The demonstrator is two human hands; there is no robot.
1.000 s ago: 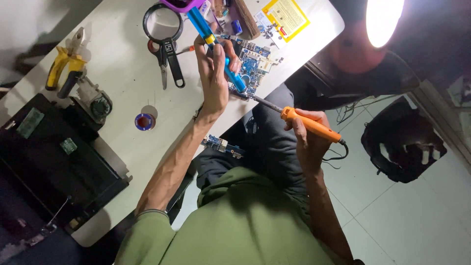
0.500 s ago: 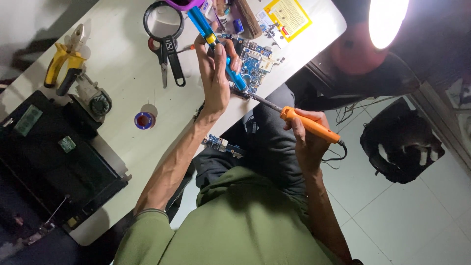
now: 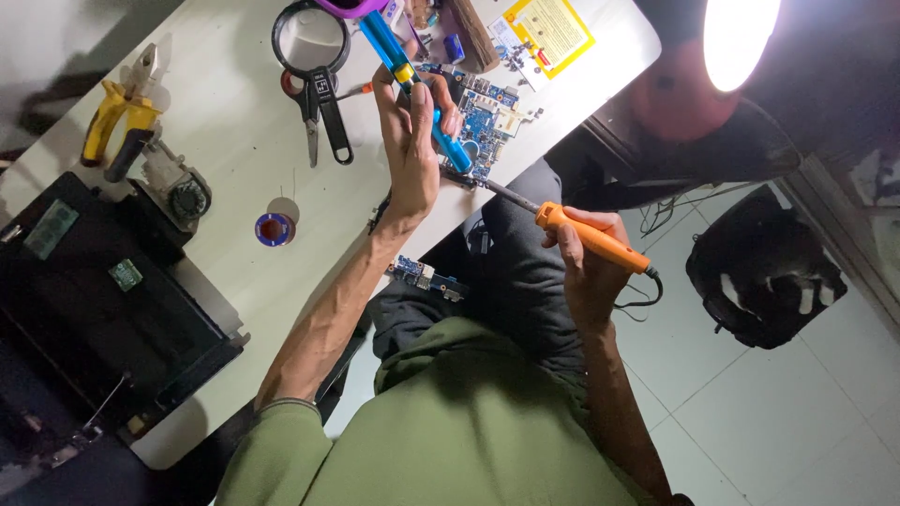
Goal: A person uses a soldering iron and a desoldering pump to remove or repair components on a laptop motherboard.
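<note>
Soldering iron with an orange handle sits in the right hand, fingers wrapped around the grip, its dark metal shaft running up and left until the tip meets the lower edge of the blue circuit board on the bench. A black cord leaves the back of the handle and loops beside the wrist. Nearest the camera are the green sleeves and dark trousers, and a small second blue board rests on the lap just below the bench edge.

The left hand reaches over the bench, fingers closed around a blue pen-shaped tool with a yellow band, held slanted so its lower end comes down onto the circuit board close to the iron's tip.

Left of that forearm lies a small blue spool, and beyond it a grey fan part beside an open black laptop case. Further out are yellow-handled pliers, a black-handled magnifying glass and scissors next to it. At the far edge lie scattered small parts and a yellow sheet. On the tiled floor to the right sits a black bag, under a bright lamp.
</note>
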